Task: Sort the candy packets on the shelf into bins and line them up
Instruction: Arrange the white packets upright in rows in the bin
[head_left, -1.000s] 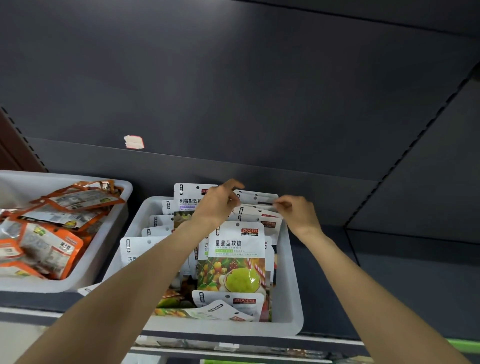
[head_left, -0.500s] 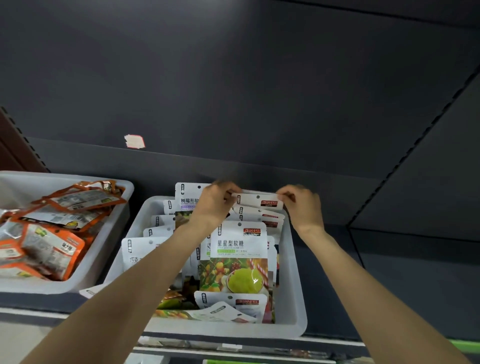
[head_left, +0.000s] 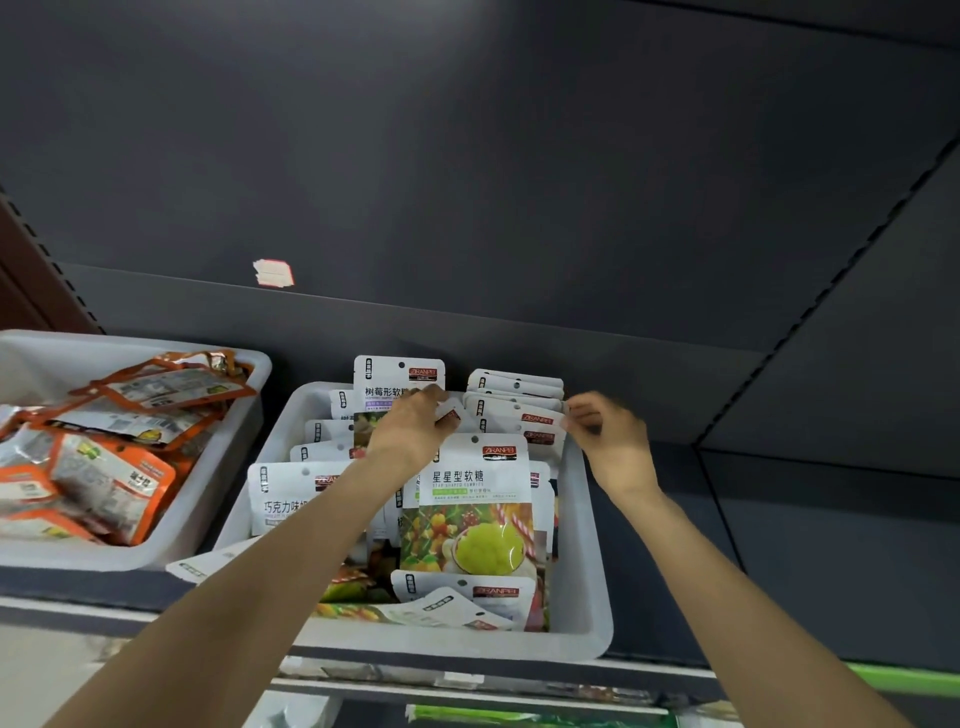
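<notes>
Orange packets (head_left: 111, 457) fill the left bin (head_left: 223, 467). In the middle bin (head_left: 582, 545), the left hand (head_left: 415, 431) curls round white packets (head_left: 511, 415); the right hand (head_left: 610, 441) pinches their far edge, fingertips blurred.

Both forearms reach forward over the white bin (head_left: 587, 545). The left hand (head_left: 415, 431) curls above its middle. The right hand (head_left: 608, 441), fingers bent, hangs at its right rim.
</notes>
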